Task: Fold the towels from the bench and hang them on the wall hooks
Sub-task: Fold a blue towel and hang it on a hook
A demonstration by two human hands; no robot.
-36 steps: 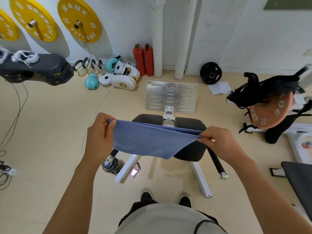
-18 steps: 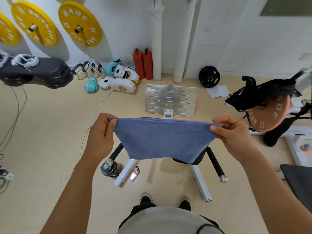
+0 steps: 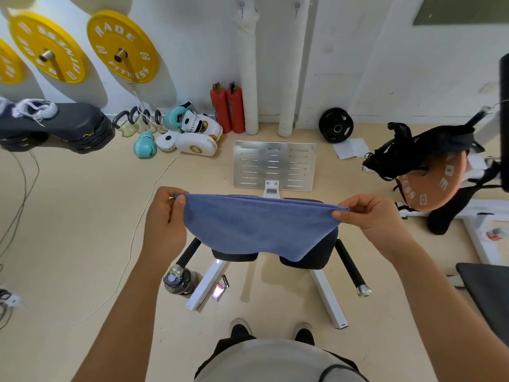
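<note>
I see both hands up in front of me, w/ the blue towel (image 3: 256, 227) stretched between them. The left hand (image 3: 165, 216) pinches the towel's left top corner, fingers (image 3: 180, 200) clenched on the hem. The right hand (image 3: 369, 216) pinches the right top corner the same way, thumb on the front side. The top edge runs almost straight from hand to hand, a bit lower on the right. The rest of the cloth hangs down in a curved shape, the lowest tip on the right side. It looks folded double, but I cannot tell how many layers.

The towel is in the air, above the counter (image 3: 308, 257), which is the black padded bench w/ white legs; it covers most of the pads from my view. It touches nothing else, as far as I can see.

On the wall at top center are two small hooks (image 3: 241, 8), approx. above the white wrapped pipes (image 3: 250, 78). A water bottle (image 3: 179, 279) stands on the floor beside the counter's left leg.
</note>
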